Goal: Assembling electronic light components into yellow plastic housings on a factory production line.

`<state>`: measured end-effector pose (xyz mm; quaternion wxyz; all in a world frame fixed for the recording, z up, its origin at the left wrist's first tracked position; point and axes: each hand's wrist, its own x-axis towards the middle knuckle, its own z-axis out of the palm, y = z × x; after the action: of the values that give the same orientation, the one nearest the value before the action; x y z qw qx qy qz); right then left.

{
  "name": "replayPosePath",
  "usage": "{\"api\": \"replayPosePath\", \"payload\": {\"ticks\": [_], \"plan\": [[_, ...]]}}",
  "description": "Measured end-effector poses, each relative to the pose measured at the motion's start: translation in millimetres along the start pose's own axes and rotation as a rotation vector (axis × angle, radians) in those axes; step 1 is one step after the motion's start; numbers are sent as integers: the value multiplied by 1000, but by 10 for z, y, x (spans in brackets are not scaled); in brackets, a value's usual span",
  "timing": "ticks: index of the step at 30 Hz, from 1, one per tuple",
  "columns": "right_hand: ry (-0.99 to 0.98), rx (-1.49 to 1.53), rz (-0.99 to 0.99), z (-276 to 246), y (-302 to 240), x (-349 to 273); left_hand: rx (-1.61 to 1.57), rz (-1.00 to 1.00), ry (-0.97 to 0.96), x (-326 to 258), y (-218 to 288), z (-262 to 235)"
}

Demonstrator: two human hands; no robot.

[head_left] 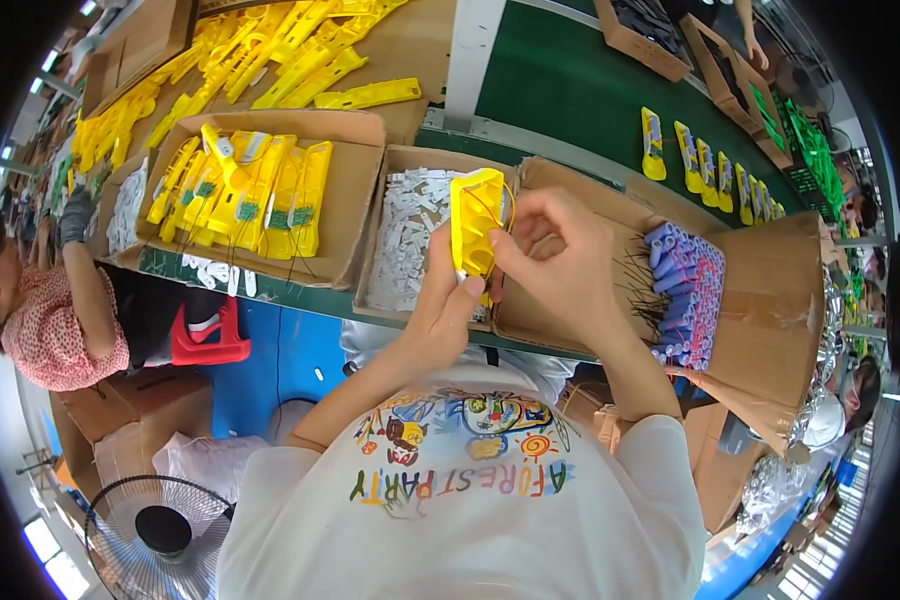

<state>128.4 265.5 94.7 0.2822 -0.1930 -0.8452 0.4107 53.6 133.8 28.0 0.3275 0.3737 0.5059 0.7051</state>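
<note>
My left hand [440, 300] grips a yellow plastic housing [475, 220] from below, holding it upright over the boxes. My right hand [560, 255] pinches at the housing's right edge, where thin red and dark wires run. Just behind the housing sits a cardboard box of small white parts [405, 235]. To the right, a cardboard box [760, 290] holds several purple cylindrical cells with dark wire leads [685, 290].
A cardboard tray of yellow housings with green boards [250, 190] lies to the left. More yellow parts [280, 55] are piled behind it, and others ride the green conveyor belt [710, 160]. A co-worker sits at left [60, 310]. A fan [160, 530] stands below.
</note>
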Motion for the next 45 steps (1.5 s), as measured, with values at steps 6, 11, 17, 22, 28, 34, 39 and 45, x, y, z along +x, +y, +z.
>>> {"api": "replayPosePath", "payload": {"ticks": [6,11,17,22,28,34,39,45], "plan": [[77,-184,-238,121,174,-326,-57,-160,96,108,-81,74],[-93,-244,-191,-230,545,-394,-257,-338,73,91,1,44],[-302,-1366,-159,-1412,1632,-341,-309,-314,-68,56,128,107],[-88,-906,-422,-1015,607,-253,-343,-369,-222,-62,-22,168],[-325,-638,-792,-371,83,-331,-303,-450,-206,-65,71,176],[-317,-667,-936,-20,164,-271,-388,-428,-146,-151,159,-168],[-541,198,-83,556,198,330,-443,-418,313,-356,280,-676],[-585,-344,-631,1119,731,519,-728,-186,387,-568,255,-914]]}}
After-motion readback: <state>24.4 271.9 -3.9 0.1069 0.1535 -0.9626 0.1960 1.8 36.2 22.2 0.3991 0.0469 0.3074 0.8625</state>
